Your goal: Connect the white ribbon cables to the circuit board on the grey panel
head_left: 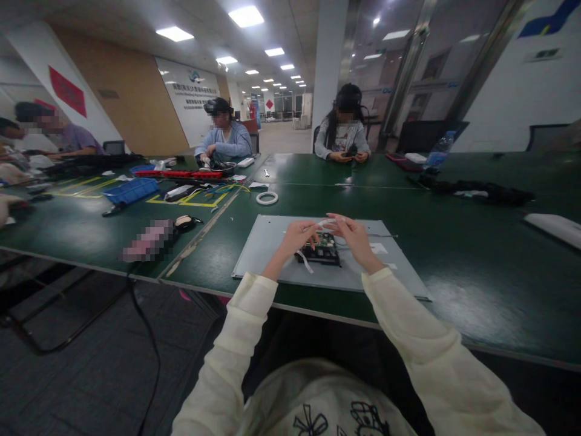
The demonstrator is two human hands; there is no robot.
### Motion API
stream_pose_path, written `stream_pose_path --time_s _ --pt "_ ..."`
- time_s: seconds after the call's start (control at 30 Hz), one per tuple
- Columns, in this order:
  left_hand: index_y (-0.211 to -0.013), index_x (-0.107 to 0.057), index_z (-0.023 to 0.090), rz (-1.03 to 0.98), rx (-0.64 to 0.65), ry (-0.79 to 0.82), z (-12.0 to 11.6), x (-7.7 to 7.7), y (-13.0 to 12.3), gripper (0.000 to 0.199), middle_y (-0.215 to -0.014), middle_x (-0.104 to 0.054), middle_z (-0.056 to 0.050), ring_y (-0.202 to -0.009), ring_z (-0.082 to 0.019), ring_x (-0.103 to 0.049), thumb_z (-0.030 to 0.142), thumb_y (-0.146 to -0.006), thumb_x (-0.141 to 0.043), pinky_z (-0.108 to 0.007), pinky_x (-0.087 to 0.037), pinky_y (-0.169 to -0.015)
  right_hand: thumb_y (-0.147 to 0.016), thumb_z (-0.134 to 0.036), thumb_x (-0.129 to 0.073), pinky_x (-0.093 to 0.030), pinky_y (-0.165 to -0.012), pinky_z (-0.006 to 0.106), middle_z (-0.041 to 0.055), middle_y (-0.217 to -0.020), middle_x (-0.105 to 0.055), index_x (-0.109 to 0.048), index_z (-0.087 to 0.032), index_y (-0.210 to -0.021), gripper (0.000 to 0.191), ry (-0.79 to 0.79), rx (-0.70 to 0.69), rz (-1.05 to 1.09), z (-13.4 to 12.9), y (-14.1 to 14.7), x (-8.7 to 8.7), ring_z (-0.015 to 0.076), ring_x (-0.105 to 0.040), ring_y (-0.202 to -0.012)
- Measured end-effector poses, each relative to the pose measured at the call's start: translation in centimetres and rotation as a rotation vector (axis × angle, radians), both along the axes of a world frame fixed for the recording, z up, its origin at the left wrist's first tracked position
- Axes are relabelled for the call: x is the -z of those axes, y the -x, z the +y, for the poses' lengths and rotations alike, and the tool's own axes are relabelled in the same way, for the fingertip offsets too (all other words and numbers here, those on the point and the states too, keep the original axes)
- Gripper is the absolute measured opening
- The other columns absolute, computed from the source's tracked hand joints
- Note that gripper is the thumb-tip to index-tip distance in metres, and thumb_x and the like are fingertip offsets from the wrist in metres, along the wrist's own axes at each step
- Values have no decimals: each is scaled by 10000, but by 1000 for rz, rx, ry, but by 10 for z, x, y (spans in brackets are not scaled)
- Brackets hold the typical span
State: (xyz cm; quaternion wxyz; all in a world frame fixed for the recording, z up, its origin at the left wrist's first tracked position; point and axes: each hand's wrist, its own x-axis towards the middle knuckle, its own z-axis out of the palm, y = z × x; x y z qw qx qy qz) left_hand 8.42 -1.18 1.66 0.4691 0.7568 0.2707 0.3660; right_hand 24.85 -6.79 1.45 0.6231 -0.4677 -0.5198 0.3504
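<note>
A black device with a green circuit board lies on a grey metal panel in front of me. Above its left part, my left hand pinches a thin white strip, whose loose end hangs down at the device's left side. My right hand is closed on the same white strip, over the device's back edge. The strip spans the small gap between my fingertips. A thin grey cable runs out to the right behind my right hand.
Behind the panel lies a white tape ring. To the left are a blue bin, wires and a blurred pink item. A white object is at far right. Several people sit around the green table.
</note>
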Motion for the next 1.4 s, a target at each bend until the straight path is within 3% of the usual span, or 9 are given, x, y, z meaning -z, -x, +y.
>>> stream_pose_path --time_s 0.3,0.47,0.63,0.8,1.0,1.2,1.4 --pt "-933 -649 98 16 30 22 -2 0 -2 379 -632 -665 -37 -410 -70 -544 418 -848 -464 -148 -331 -384 -784 -578 -500 -538 -711 292 73 -1201 -589 -607 -231 -1140 508 -44 149 -99 4 -4 7 189 -649 -880" --pt "-908 -652 105 15 45 24 -3 2 -2 372 -653 -675 -43 -402 -64 -546 422 -844 -469 -147 -328 -382 -761 -599 -502 -528 -637 266 78 -1072 -640 -575 -222 -1175 565 -9 194 -58 9 -11 9 167 -656 -796" --pt "-912 -658 106 44 36 48 -6 -1 -1 379 -597 -654 -31 -393 -62 -535 425 -844 -466 -143 -334 -385 -746 -613 -508 -492 -563 244 54 -749 -654 -642 -172 -968 512 12 233 -146 9 -13 8 151 -621 -668" --pt "-912 -665 101 52 53 68 -7 -3 -1 358 -532 -624 -19 -385 -67 -531 403 -833 -490 -144 -353 -392 -697 -612 -571 -413 -483 236 -4 -574 -564 -618 -167 -860 477 -15 346 -247 11 -16 10 117 -510 -500" --pt "-888 -664 98 27 88 92 -8 -4 -1 351 -506 -610 -16 -370 -72 -527 405 -822 -506 -147 -350 -379 -749 -640 -479 -363 -451 234 -35 -558 -500 -607 -200 -913 487 41 317 -321 12 -18 13 107 -457 -448" --pt "-843 -657 96 10 81 89 -9 -4 -1 350 -495 -605 -15 -369 -71 -524 407 -829 -495 -145 -354 -376 -763 -655 -438 -316 -464 239 -28 -466 -435 -550 -194 -602 501 58 284 -398 12 -19 15 111 -415 -446" --pt "-807 -640 95 19 -15 84 -4 -1 -2 352 -462 -575 6 -339 -67 -497 387 -856 -450 -150 -355 -362 -754 -630 -460 -258 -469 240 -19 -461 -427 -517 -186 -532 499 -31 353 -479 7 -16 10 110 -386 -465"
